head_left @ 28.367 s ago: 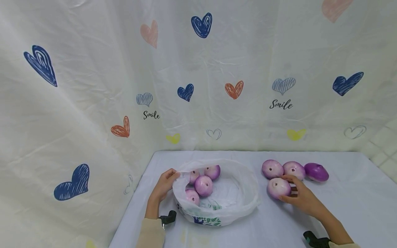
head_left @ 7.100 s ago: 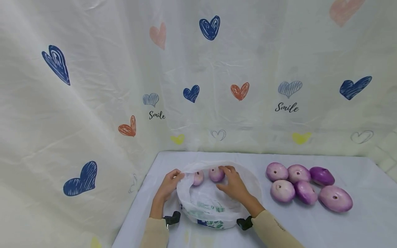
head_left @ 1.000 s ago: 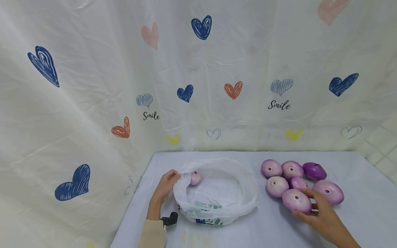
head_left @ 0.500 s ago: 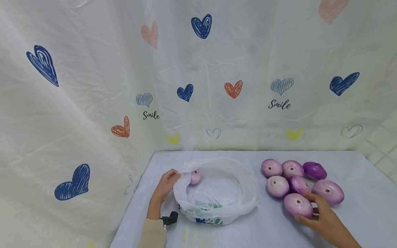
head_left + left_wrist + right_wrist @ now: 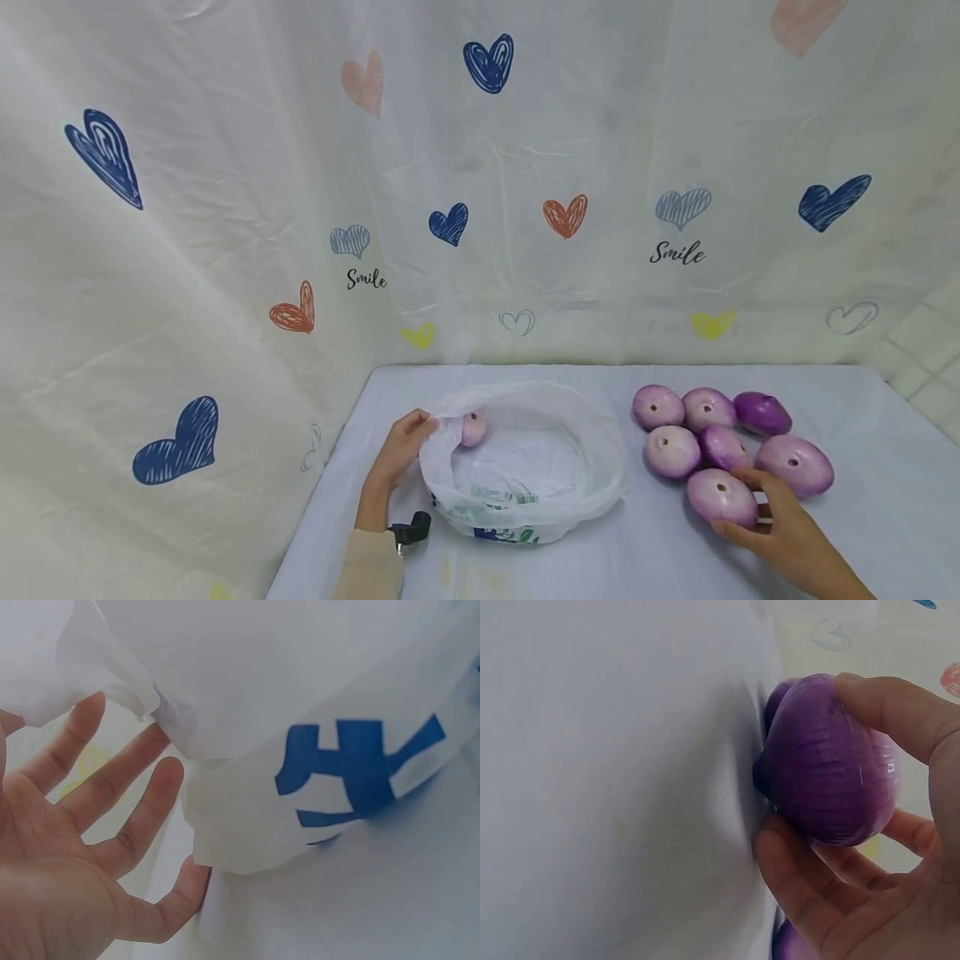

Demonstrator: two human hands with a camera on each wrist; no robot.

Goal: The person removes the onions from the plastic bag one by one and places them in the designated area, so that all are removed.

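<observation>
My left hand (image 5: 400,450) pinches the left rim of a white plastic bag (image 5: 570,521), which stands with its mouth spread wide. In the left wrist view the other fingers of the left hand (image 5: 97,832) are spread beside the bag wall (image 5: 247,832), near blue print. One purple onion (image 5: 474,428) lies inside the bag at the left, partly behind the rim. My right hand (image 5: 787,529) holds another onion (image 5: 720,498) low at the front of a group of onions. In the right wrist view thumb and fingers go round this onion (image 5: 829,765), its pointed end against the tablecloth.
Several onions sit close together at the back right, among them a darker onion (image 5: 762,414) and a large onion (image 5: 795,464) right beside my right hand. A white cloth (image 5: 885,533) covers the table. Behind it hangs a curtain (image 5: 615,275) printed with hearts.
Over the longer span, onions in the bag have dwindled to one while the group at right has grown. Within the last second the held onion shifted slightly toward the front; the left hand stayed put.
</observation>
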